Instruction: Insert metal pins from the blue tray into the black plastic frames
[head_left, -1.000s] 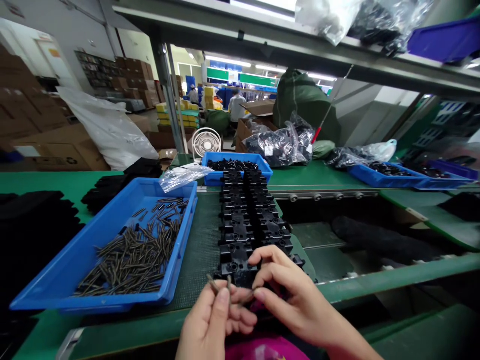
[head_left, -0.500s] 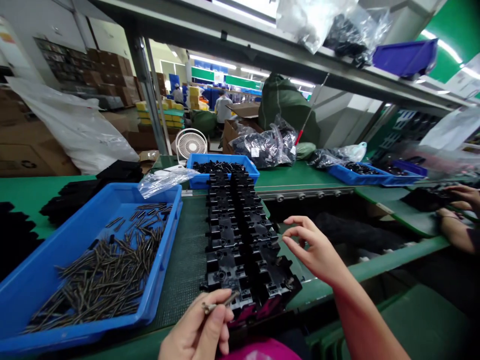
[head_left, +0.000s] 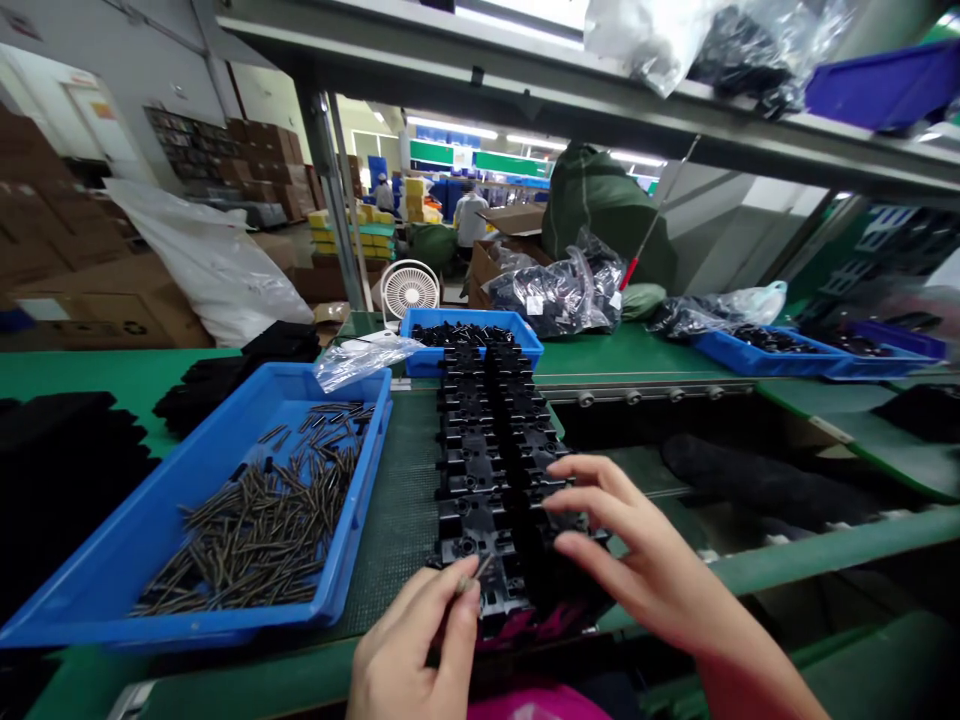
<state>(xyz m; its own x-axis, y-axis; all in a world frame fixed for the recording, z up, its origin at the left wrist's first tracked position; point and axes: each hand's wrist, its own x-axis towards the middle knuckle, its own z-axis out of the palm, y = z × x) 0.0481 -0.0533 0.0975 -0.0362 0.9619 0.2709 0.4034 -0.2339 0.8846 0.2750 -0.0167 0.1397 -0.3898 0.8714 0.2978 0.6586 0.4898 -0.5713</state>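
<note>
While the left hand (head_left: 409,640) pinched a thin metal pin (head_left: 471,577), its lower end hidden by fingers, the right hand (head_left: 645,545) curved half-open over black plastic housings (head_left: 480,520) on a dark mat (head_left: 394,540), contact unclear

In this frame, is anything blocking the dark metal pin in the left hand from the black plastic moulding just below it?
Nothing visible blocks it. The left hand pinches the dark metal pin close above the black plastic moulding, with no object between them. The right hand rests on the same moulding, off to the pin's right.
</note>
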